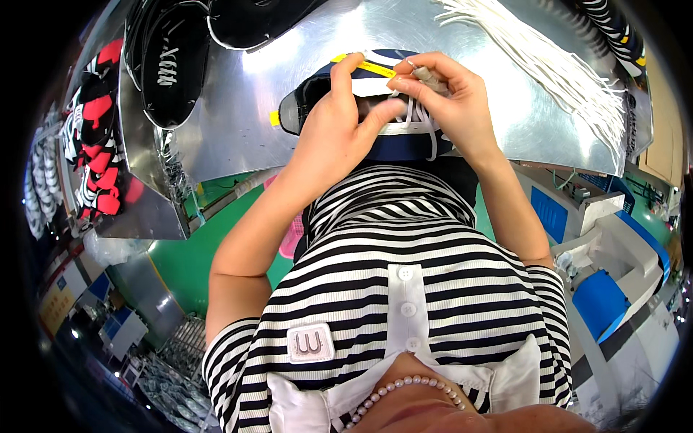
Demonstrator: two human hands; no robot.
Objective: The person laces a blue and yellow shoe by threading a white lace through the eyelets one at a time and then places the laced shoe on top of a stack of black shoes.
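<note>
A dark navy shoe upper [303, 108] with white panels, a yellow tag and white laces lies on a shiny metal worktable [238, 108], close to my body. My left hand [339, 119] grips it from the left, thumb pressed on the laced part. My right hand [444, 97] pinches a white lace [422, 130] at the top of the upper, fingers closed around the lace end. Part of the upper is hidden under both hands.
A bundle of white laces [556, 65] lies at the table's right. Black shoe uppers [173, 58] sit at the far left and top. Red, black and white uppers [94, 144] hang left. Blue and white machines [599, 289] stand at right over a green floor [188, 252].
</note>
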